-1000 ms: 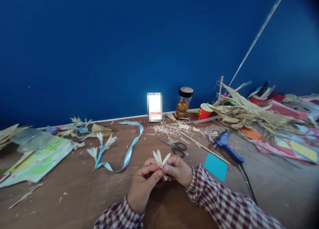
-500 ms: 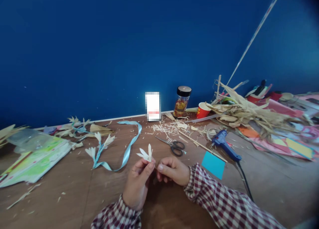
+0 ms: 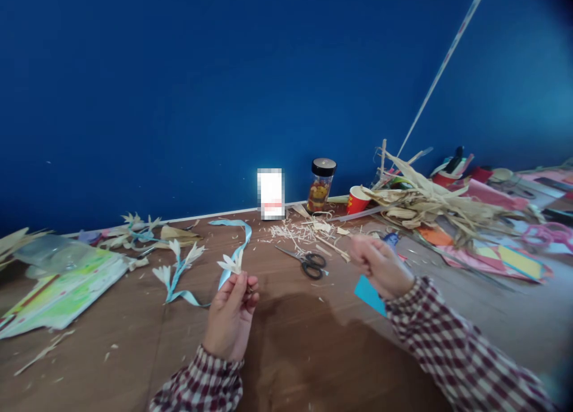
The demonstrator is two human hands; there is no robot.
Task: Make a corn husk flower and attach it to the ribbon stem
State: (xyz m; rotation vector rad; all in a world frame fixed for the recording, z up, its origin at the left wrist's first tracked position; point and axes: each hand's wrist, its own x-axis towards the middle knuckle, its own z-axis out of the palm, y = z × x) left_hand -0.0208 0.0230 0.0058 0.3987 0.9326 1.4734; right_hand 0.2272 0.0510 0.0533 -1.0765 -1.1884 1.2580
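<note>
Left hand (image 3: 230, 316) grip pinches husk flower (image 3: 231, 263) base, petals up-left; right hand (image 3: 378, 266) loosely curled, empty.

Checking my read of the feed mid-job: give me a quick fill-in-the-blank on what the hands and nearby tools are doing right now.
1. The left hand pinches a small pale husk ____ by its base.
2. The right hand hangs over the ____ glue gun.
3. The scissors lie ____ the two hands on the table.
4. The blue ribbon lies behind the ____ hand.

Missing words: flower; blue; between; left
</note>
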